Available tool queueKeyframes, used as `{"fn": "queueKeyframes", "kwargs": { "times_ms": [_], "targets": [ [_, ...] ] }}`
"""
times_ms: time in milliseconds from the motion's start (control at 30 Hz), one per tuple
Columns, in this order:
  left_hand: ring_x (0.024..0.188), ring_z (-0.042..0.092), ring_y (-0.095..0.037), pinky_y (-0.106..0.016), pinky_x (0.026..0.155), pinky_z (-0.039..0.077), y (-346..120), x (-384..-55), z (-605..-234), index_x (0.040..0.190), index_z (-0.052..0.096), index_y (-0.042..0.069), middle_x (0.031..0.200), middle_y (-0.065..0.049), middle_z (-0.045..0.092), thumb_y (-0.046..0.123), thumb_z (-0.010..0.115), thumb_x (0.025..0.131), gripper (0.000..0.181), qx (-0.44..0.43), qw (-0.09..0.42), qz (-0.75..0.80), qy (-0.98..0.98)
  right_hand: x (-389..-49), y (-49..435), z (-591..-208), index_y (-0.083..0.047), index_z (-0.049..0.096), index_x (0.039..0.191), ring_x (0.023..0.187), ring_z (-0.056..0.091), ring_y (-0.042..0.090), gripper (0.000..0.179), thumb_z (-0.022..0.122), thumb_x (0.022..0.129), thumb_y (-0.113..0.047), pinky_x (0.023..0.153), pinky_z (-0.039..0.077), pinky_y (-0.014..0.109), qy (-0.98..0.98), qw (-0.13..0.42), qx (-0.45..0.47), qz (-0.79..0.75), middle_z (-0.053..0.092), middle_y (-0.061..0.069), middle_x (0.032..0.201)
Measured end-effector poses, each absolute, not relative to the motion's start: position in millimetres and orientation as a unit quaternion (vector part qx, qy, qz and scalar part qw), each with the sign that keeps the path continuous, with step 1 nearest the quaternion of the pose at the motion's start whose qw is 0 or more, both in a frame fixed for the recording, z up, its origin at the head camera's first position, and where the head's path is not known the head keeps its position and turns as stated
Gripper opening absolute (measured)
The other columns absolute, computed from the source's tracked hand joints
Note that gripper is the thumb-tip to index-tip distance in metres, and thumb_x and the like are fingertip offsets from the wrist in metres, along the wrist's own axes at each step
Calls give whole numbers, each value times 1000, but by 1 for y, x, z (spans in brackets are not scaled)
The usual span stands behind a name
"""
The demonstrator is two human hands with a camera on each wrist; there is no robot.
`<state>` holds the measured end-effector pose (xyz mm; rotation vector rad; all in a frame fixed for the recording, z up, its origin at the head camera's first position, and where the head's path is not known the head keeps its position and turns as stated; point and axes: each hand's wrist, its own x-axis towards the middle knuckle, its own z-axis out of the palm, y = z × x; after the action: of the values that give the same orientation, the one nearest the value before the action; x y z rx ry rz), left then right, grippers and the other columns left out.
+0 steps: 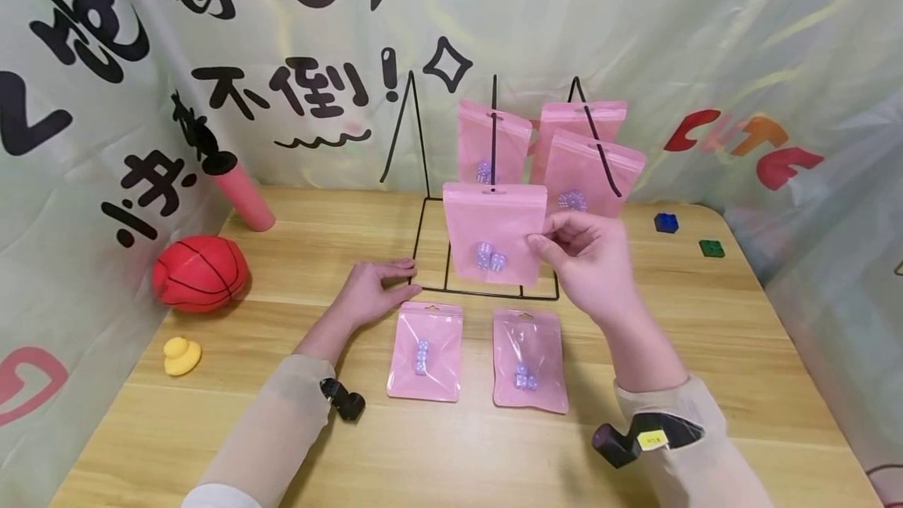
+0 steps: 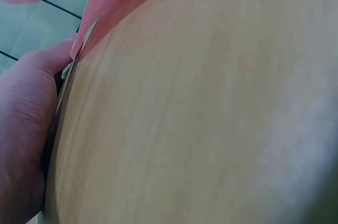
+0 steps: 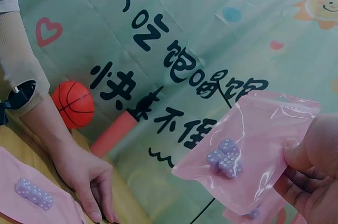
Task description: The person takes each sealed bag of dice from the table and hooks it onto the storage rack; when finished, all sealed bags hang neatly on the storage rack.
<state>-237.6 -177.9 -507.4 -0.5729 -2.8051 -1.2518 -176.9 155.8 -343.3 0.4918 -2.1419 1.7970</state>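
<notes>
My right hand (image 1: 589, 261) pinches the right edge of a pink zip bag (image 1: 494, 218) with several pale purple dice inside. The hang hole in its top overlaps the front end of the middle hook (image 1: 495, 132) of a black wire display rack (image 1: 487, 293). At the rack's front left base corner, my left hand (image 1: 374, 288) holds the frame between thumb and fingers. Another bag (image 1: 494, 149) hangs on the middle hook behind. On the right hook hang a front bag (image 1: 592, 171) and a rear bag (image 1: 582, 112). The left hook (image 1: 416, 124) is bare.
Two more dice bags, a left one (image 1: 425, 379) and a right one (image 1: 529, 394), lie flat before the rack. At left are a red ball (image 1: 201, 273), a pink pump (image 1: 243, 194) and a yellow duck (image 1: 181, 356). Blue (image 1: 666, 223) and green (image 1: 712, 248) bricks lie right.
</notes>
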Motion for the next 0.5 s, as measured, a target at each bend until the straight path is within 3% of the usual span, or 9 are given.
{"fn": "queueKeyframes", "kwargs": {
  "times_ms": [500],
  "targets": [
    [134,60,-26,-45,120,38,-179,-238,-508,122,79,11,138,1,68,33,86,93,37,-182,4,-407,-895,-204,152,-352,12,72,90,66,61,13,7,76,94,7,59,52,20,-762,147,127,618,72,12,79]
  ]
}}
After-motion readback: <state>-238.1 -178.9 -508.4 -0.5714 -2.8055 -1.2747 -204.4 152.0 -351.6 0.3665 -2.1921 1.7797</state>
